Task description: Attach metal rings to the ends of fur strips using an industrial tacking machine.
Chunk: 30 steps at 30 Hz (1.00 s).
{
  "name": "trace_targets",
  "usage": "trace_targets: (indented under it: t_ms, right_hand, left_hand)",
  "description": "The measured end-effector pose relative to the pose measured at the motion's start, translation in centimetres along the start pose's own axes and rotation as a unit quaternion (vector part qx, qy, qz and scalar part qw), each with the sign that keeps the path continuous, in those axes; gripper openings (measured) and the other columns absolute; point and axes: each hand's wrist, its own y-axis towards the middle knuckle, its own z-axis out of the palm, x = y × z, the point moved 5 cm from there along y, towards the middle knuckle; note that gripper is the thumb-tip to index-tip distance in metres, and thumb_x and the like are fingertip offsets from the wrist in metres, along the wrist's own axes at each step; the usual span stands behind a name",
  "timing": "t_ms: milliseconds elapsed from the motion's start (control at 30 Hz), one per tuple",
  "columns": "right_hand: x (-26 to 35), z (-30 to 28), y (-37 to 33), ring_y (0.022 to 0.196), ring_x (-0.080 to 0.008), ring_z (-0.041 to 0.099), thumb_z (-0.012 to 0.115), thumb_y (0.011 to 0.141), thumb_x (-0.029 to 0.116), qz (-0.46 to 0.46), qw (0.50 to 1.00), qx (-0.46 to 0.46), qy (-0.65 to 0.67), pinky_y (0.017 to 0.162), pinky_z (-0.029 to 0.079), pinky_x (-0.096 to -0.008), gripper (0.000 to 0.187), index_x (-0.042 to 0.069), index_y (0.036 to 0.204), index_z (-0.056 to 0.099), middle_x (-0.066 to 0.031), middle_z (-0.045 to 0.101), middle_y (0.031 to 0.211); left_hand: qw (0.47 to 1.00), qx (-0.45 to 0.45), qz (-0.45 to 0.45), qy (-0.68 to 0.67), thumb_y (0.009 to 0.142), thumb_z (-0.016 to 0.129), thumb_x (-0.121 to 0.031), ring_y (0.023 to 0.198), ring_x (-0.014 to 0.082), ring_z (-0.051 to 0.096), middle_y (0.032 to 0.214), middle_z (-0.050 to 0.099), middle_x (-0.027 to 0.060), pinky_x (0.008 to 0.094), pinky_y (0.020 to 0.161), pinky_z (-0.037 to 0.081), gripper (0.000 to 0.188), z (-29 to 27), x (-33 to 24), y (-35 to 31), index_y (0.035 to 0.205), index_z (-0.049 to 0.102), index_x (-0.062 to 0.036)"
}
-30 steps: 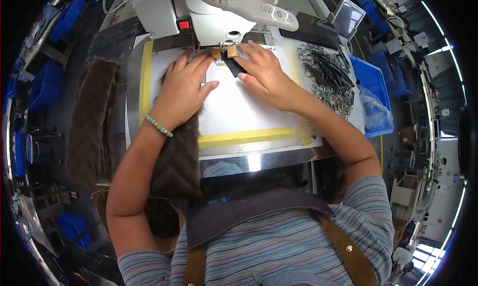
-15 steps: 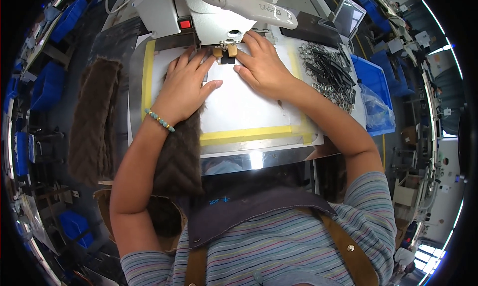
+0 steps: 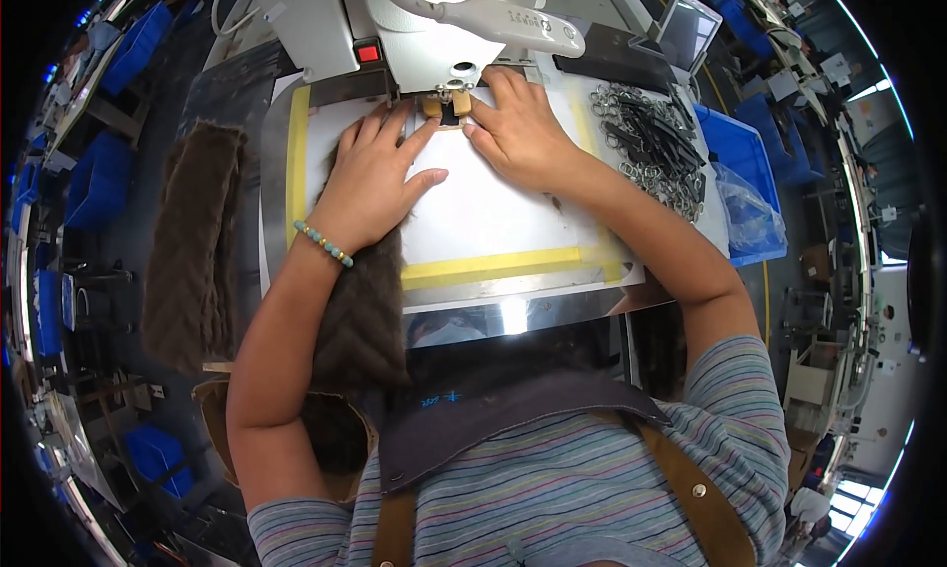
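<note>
A white sewing machine (image 3: 424, 49) is standing at the top of the work surface, its head leaning over a white sheet (image 3: 493, 212) that yellow tape (image 3: 493, 262) is edging. A folded pile of brown fur (image 3: 195, 241) is lying off to the left, and a blue bin (image 3: 772, 233) is sitting at the right. A brown fur strip (image 3: 360, 320) is running from under the left hand down over the near edge. A heap of black straps with metal rings (image 3: 646, 143) is resting right of the sheet. The left hand (image 3: 373, 184) is lying palm down, fingers spread and unclenched, on the strip, its index fingertip pointing in beside the machine's foot. The right hand (image 3: 523, 133) is bending in from the other side, fingers extended; whether thumb and index are pinching anything, I cannot tell. A beaded bracelet (image 3: 324, 243) is circling the left wrist. The small black piece (image 3: 451, 119) is sitting under the machine's head, between the two hands
</note>
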Motion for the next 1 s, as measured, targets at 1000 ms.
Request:
trace_targets:
  t_ms: [1000]
  right_hand:
    - [0.3,-1.2,-1.3,0.151,-0.0441,0.040,0.054,0.108,0.030,-0.040,0.997,0.061,0.014,0.124,0.034,-0.0545,0.048,0.004,0.148,0.062,-0.0267,0.045,0.161]
  left_hand:
    - [0.999,0.029,-0.028,0.036,0.096,0.076,-0.027,0.148,0.0382,0.048,0.156,0.057,0.0185,0.0465,0.122,0.038,0.058,-8.7,-0.7,-5.7,0.145,0.062,0.0002]
